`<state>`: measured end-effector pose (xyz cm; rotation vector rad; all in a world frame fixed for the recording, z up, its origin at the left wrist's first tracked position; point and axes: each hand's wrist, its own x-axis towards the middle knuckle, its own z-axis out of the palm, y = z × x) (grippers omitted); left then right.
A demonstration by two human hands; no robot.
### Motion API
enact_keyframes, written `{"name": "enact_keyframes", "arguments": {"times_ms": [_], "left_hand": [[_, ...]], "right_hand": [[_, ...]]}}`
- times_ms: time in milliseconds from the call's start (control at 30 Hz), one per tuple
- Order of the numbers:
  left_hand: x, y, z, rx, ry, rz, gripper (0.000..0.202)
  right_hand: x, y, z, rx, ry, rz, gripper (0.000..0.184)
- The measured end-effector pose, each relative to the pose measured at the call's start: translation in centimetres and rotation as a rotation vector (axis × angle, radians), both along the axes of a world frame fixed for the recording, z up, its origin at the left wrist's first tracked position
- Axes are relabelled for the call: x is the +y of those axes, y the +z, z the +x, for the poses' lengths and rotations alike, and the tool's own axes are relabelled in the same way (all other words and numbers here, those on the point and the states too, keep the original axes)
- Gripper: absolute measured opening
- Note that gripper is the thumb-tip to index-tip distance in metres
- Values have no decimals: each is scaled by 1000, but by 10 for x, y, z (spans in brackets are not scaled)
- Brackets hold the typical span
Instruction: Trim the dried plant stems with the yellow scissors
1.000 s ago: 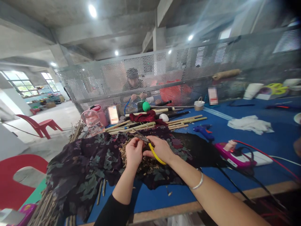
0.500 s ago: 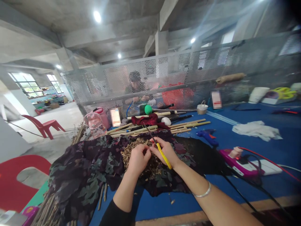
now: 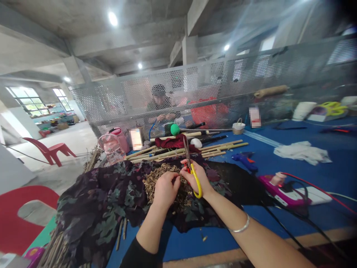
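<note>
My right hand (image 3: 205,182) holds scissors (image 3: 197,181) with yellow handles, their blades pointing up and away from me. A bit of red shows beside the handles. Close by on the left, my left hand (image 3: 165,190) is closed in a pinch, and what lies between its fingertips is hidden. Both hands are over a heap of dry brown curled scraps (image 3: 153,175), with their fingertips almost meeting. The heap rests on a dark cloth with a leaf pattern (image 3: 111,197).
Sticks (image 3: 228,146) and a maroon cloth (image 3: 170,142) lie beyond the heap. To the right are a blue glue gun (image 3: 245,162), a magenta power strip (image 3: 281,193) with cables and white gloves (image 3: 302,152). A perforated metal screen (image 3: 119,96) stands behind, with a person beyond it.
The scissors have turned in my right hand, so the blades stand more upright and the yellow handle loop faces me. My left hand keeps its pinch in nearly the same place.
</note>
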<state>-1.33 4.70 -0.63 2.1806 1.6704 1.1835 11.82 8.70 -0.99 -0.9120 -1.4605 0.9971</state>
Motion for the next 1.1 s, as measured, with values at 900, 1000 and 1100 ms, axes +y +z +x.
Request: {"name": "enact_keyframes", "arguments": {"times_ms": [900, 1000, 1100], "left_hand": [[-1, -3, 3, -64, 7, -15, 21], [-1, -2, 3, -77, -9, -23, 21], [-1, -2, 4, -99, -13, -24, 20]], "right_hand": [[-3, 2, -1, 63, 46, -58, 35], [-3, 2, -1, 67, 30, -49, 35], [-3, 1, -1, 63, 26, -35, 34]]}}
